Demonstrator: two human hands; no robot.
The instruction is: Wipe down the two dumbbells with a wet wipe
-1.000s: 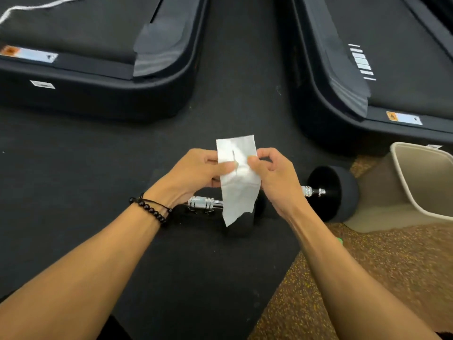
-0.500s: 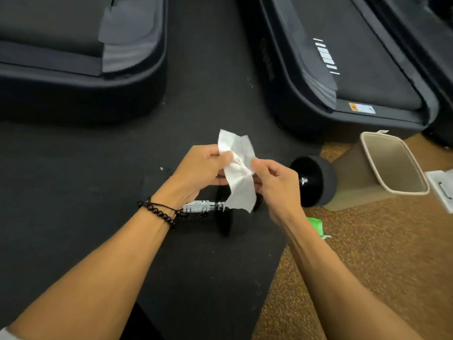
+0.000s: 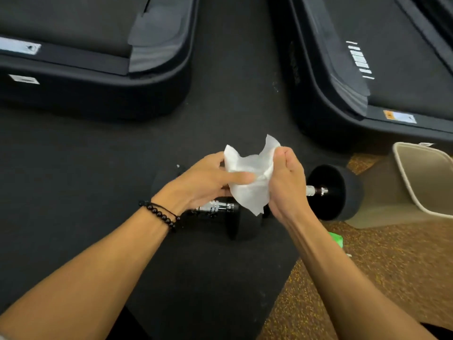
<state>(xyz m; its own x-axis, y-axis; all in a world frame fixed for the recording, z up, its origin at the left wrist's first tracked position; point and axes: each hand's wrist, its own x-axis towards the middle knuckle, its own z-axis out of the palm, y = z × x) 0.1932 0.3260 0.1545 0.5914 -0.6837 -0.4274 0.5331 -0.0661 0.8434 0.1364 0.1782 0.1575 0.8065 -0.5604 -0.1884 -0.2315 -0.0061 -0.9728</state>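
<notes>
A white wet wipe [image 3: 247, 182] is bunched between both hands, held above the floor. My left hand [image 3: 208, 180], with a bead bracelet at the wrist, grips its left side. My right hand [image 3: 285, 182] pinches the right side. Beneath them two black dumbbells lie on the dark mat. The left dumbbell [image 3: 220, 208] shows its chrome handle and one black head below the wipe. The right dumbbell [image 3: 333, 192] shows a black head and a chrome end; the rest is hidden behind my right hand.
A beige bin [image 3: 416, 182] stands right of the dumbbells on speckled brown floor [image 3: 367, 278]. A green packet [image 3: 335, 238] lies by my right forearm. Two black treadmill bases, the left treadmill [image 3: 98, 94] and the right treadmill [image 3: 343, 99], flank a dark aisle.
The flat, hanging wipe has been crumpled and spread wider between the hands. The hands stay above the dumbbells; the camera view has shifted slightly.
</notes>
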